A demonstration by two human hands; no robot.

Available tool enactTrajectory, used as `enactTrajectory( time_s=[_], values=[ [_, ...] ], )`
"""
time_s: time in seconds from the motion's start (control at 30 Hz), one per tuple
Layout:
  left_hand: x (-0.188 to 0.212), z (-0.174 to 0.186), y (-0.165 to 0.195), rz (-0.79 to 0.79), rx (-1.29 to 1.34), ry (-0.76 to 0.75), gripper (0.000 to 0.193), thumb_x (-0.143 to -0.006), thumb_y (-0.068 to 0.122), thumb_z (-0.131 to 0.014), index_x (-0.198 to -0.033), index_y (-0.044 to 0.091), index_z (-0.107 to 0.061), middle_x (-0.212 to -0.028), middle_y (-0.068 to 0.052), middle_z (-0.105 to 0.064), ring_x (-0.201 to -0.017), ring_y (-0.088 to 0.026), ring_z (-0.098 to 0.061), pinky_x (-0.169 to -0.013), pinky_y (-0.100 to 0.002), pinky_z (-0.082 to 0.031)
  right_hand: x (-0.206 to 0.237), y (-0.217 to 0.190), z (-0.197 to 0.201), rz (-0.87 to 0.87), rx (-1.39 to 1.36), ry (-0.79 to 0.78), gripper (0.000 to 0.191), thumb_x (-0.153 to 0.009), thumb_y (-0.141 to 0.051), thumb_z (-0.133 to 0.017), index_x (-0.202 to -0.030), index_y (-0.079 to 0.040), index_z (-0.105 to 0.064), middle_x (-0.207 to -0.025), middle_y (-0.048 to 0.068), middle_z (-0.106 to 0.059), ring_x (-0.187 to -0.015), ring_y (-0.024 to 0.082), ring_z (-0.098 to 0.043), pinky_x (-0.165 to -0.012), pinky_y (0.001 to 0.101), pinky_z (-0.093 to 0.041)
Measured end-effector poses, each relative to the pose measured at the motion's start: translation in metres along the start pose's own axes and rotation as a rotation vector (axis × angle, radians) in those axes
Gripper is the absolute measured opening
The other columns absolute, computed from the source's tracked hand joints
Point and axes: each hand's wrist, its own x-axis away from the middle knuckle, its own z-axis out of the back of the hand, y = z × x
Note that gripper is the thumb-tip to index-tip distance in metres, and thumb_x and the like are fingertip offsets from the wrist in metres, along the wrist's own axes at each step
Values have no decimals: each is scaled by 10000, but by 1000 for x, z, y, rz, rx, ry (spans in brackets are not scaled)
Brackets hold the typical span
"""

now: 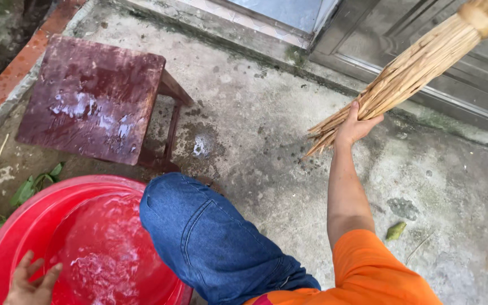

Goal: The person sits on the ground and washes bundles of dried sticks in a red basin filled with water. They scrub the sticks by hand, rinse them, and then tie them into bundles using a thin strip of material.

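Denim knee (210, 237) nearest, wet concrete floor (266, 141), wet red stool (91, 96), my left hand (29, 282) spread open over red basin (7, 237) of water, my right hand (354, 127) outstretched, closed around straw broom (419, 68) bristles near door (441, 45)

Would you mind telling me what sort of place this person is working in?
Probably an outdoor yard just outside a house door. The ground is stained, wet concrete beside a metal door; a wet wooden stool and a red basin of water stand there, with green leaves at the edge.
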Motion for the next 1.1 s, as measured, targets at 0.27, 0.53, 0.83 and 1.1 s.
enactTrajectory(
  time_s=[0.27, 0.53, 0.83, 1.1],
  values=[
    [2, -21, -13, -51, 169, -111, 784, -855, 50, -778, -1559, 4, -436, -1317, -289, -632, -1146, -363, -657, -951, -487, -563, -34, 51, -11, -220, 433, 1, 719, -848, -227, -881, -1402, -109, -439, -1373, 126, -618, -1257, 285, -615, -1102, 438, -456],
    [14, -22, -6, 85, 37, -84, 748, -879, 91, -772, -1558, 48, -462, -1363, -260, -616, -1200, -382, -643, -962, -517, -559, -51, 59, -30, -242, 519, -144, 1023, -839, -192, -893, -1578, -107, -192, -1531, 207, -405, -1388, 366, -471, -1183, 440, -371],
    [30, 1, -14, 172, -128, -140, 770, -855, 185, -794, -1578, 198, -530, -1454, -178, -671, -1247, -356, -693, -1108, -476, -530, -65, 30, -58, -381, 279, -237, 1082, -804, -91, -828, -1616, -130, -114, -1585, 234, -340, -1435, 333, -450, -1212, 376, -366],
    [26, 23, -26, 238, -65, -264, 824, -861, 155, -768, -1625, 226, -469, -1499, -136, -573, -1305, -310, -577, -1031, -496, -487, -73, 5, -57, -317, 408, -70, 896, -836, -104, -863, -1522, -93, -287, -1540, 246, -345, -1412, 366, -392, -1180, 402, -333]
  ],
)
